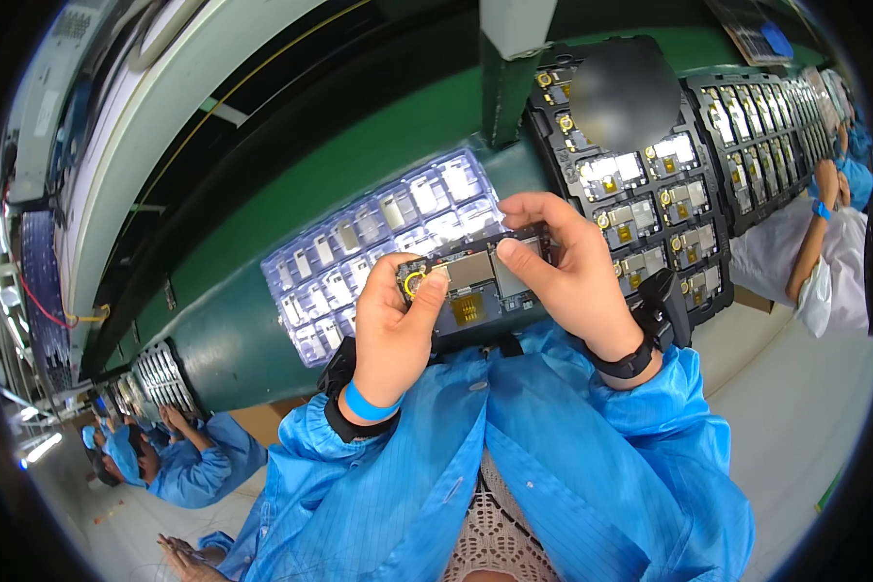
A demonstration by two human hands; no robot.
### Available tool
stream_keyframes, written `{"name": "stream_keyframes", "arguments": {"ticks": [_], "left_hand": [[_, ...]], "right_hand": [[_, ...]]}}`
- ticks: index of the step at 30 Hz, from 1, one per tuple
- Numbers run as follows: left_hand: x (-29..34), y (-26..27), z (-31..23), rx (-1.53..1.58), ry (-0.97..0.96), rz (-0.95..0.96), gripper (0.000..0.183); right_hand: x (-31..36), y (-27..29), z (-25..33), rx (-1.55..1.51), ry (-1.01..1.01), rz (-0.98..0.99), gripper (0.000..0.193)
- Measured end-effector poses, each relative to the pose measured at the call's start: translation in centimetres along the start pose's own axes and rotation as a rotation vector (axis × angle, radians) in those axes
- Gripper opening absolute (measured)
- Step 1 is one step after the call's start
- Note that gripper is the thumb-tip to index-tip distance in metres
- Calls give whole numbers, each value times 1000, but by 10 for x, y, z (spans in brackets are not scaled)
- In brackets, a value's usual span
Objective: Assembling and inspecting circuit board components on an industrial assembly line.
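Note:
A dark circuit board [481, 306] with silver metal shields, a gold patch and a yellow ring is held up in front of me. My left hand [395, 330] grips its left end, thumb on top near the yellow ring. At the opposite end, my right hand [582, 276] has its thumb pressed on a silver shield; its index finger is bent above the board's far edge. The right fingers under the board are partly hidden. Just beyond my hands lies a clear plastic tray [274, 283] with rows of small silver metal pieces in its pockets.
A black tray [732, 281] of similar boards lies to my right, partly covered by a blurred round patch. Another loaded black tray [737, 218] follows. A metal post [509, 78] rises from the green bench [233, 339]. Co-workers sit at far left and right.

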State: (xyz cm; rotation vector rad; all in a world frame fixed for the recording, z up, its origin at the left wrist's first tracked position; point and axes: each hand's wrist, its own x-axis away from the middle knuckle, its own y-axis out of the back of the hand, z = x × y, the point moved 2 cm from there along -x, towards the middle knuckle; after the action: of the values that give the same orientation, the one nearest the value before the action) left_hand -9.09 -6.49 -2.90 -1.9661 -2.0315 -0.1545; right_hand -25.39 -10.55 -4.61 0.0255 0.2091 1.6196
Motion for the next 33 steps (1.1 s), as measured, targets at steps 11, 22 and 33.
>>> {"name": "stream_keyframes", "arguments": {"ticks": [11,22,33], "left_hand": [[-24,-51,10,-107,-42,59,15],[-49,-86,18,65,126,102,18],[-61,-106,29,88,119,136,22]], "right_hand": [[5,41,-2,-114,-271,-61,29],[-6,103,-28,-526,-452,67,34],[-5,124,-56,-520,-601,79,30]]}}
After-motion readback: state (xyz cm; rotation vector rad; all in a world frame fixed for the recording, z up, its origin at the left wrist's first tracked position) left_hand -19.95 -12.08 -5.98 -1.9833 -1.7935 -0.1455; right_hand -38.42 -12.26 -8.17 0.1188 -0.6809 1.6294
